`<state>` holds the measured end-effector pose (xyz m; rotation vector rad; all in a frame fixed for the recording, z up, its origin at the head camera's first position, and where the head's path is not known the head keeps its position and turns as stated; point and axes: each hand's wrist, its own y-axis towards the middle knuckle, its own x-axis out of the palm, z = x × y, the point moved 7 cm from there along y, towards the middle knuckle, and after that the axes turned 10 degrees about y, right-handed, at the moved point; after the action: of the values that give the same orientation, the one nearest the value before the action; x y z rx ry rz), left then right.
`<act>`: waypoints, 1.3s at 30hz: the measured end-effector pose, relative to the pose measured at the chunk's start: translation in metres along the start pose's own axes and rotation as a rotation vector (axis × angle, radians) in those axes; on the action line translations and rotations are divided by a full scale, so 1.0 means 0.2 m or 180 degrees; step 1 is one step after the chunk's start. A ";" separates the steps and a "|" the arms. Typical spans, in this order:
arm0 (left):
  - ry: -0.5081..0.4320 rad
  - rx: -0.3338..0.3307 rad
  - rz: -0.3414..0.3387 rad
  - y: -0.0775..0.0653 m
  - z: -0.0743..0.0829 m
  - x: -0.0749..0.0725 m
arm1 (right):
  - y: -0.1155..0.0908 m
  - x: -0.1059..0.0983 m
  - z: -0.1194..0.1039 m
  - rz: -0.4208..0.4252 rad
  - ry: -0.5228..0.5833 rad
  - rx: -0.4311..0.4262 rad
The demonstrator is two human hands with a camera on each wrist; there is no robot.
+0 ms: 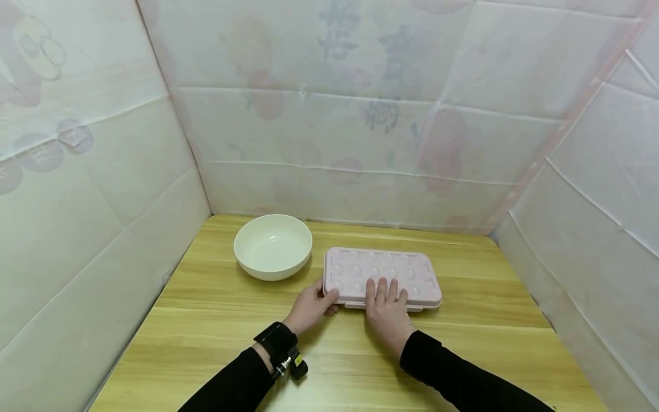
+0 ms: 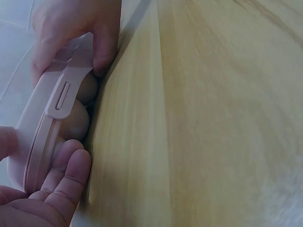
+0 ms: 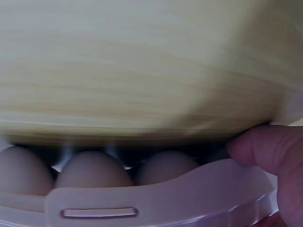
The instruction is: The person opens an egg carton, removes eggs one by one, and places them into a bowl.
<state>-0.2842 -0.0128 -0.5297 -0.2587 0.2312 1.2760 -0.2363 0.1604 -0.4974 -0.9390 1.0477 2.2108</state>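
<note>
Counter [image 1: 340, 372] is wood-grained. Left hand [image 1: 311, 306] pinches the box's near-left corner, thumb on top, fingers curled at the underside. Right hand [image 1: 388, 313] grips the near edge, fingers spread on the lid, thumb at the front. Pink box [image 1: 381, 269] lies flat, eggs [image 2: 75, 122] visible under its front latch [image 2: 61, 97]. White bowl [image 1: 273, 246] sits beyond, left. Printed sheet [image 1: 360, 143] behind.

- Here's the wood-grain table [image 1: 170, 349], yellow and streaked, far corners rounded!
- Behind it rises the back wall [image 1: 329, 143], pale creased sheeting, faint pink patches, dark characters!
- Over to the left wall [image 1: 67, 240], purplish discs up there!
- Right wall [image 1: 592, 240], whitish, crossed by folds!
- Light puts a soft sheen on the tabletop!
</note>
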 end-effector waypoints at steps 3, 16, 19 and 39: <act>0.0034 0.0028 0.0004 0.00 0.00 0.00 | 0.01 0.00 -0.01 -0.0116 -0.0065 0.0010; 0.0170 0.0044 0.0010 0.00 -0.01 0.00 | 0.02 0.01 -0.02 -0.0669 -0.0029 -0.0045; 0.0214 0.0031 0.0019 0.00 -0.01 0.00 | 0.03 0.00 -0.02 -0.0534 -0.0022 -0.0054; 0.0071 0.0019 0.0058 -0.01 -0.01 0.00 | -0.01 -0.04 0.05 -0.0350 0.0558 -0.0230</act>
<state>-0.2815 -0.0133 -0.5313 -0.2665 0.2569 1.2908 -0.2346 0.1678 -0.4878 -1.2111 0.9730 2.1182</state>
